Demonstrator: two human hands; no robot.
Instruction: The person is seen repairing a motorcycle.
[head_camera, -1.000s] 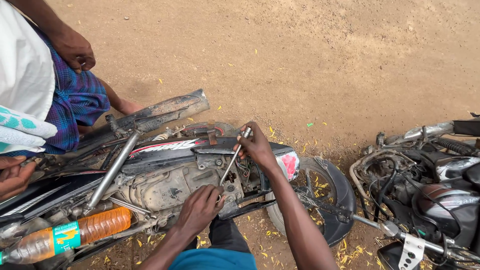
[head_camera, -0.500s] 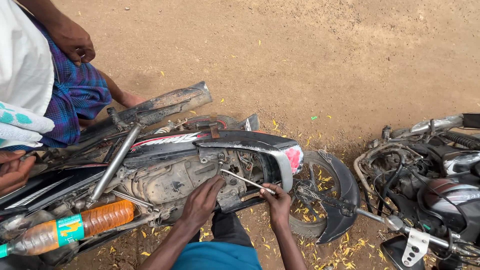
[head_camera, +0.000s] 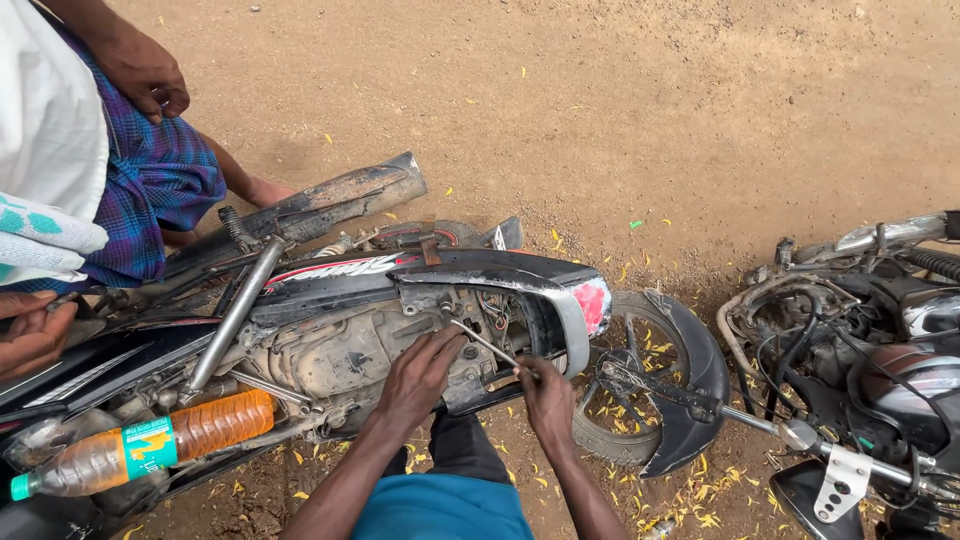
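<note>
Tool: a thin metal rod tool (head_camera: 484, 343), silvery and straight, is right in the middle of the action, low on the frame of the motorcycle (head_camera: 330, 300).
Tool axis: its long axis runs on a slant, upper end up-left at the engine area, lower end down-right in the grip. The upper tip points into the bodywork just under the black tail panel (head_camera: 500, 272).
Right hand (head_camera: 548, 398): fingers are wrapped around the lower end of the tool, fist closed, knuckles toward the rear wheel (head_camera: 650, 400).
Left hand (head_camera: 420, 375): laid flat and spread on the dusty engine casing (head_camera: 330, 360), fingertips just beside the tool's upper end. It holds nothing that can be seen.
Hands: close to each other but not touching, the tool bridging the gap between them.
Motorcycle: lying tilted across the view, tail to the right, with the red tail lamp (head_camera: 592, 303) at the end of the panel and the rusty exhaust pipe (head_camera: 340, 196) angled up-right above it.
Bottle: a plastic bottle (head_camera: 145, 445) of orange liquid rests lengthwise by the lower frame, green cap pointing left.
Bystander: another person in a blue checked cloth (head_camera: 150, 190) stands at upper left, and that person's hand (head_camera: 32, 330) rests at the left edge.
Right side: a second motorcycle (head_camera: 860, 340) sits well apart on the dirt ground (head_camera: 650, 100).
</note>
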